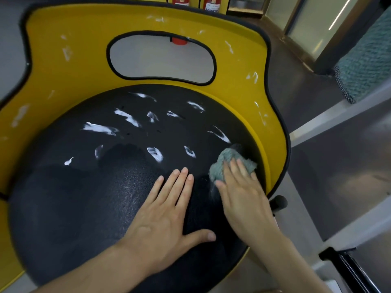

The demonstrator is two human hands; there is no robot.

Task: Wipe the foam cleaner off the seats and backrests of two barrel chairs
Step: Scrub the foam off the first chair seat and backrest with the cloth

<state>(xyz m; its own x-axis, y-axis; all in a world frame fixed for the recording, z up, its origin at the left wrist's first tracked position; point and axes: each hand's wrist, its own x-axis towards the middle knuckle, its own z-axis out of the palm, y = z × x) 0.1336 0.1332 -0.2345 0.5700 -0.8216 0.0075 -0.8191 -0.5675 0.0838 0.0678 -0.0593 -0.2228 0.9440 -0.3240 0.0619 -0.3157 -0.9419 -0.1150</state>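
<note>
Chair fills nearly the whole view: one barrel chair [63, 85], seen from above and in front. Its backrest [243, 60] is a glossy yellow shell edged with black piping. It curves round the back and both sides of the seat, with a rounded oblong opening [160, 58] cut through its middle. Thin white foam smears [67, 52] dot the yellow surface on the left, along the top and down the right side.

The seat [74, 197] is a round, domed black cushion with a pebbled grain. Its back half carries many short white foam streaks [99, 129]. Its front half shows none, though some patches there look darker.

Grey floor [338, 166] with pale strips lies to the right of the chair, and a teal textured fabric surface [368, 60] sits at the upper right.

The left hand [160, 212] lies flat, palm down, on the seat near its front right. Its fingers are straight and close together, the thumb is spread to the side, and it holds nothing. The right hand [243, 193] is at the seat's right edge. Its straight fingers are laid over a crumpled grey-green cloth [226, 159], pressing it onto the black surface just beside the yellow rim.

Two red fire extinguishers [210, 3] show past the backrest's top edge.
</note>
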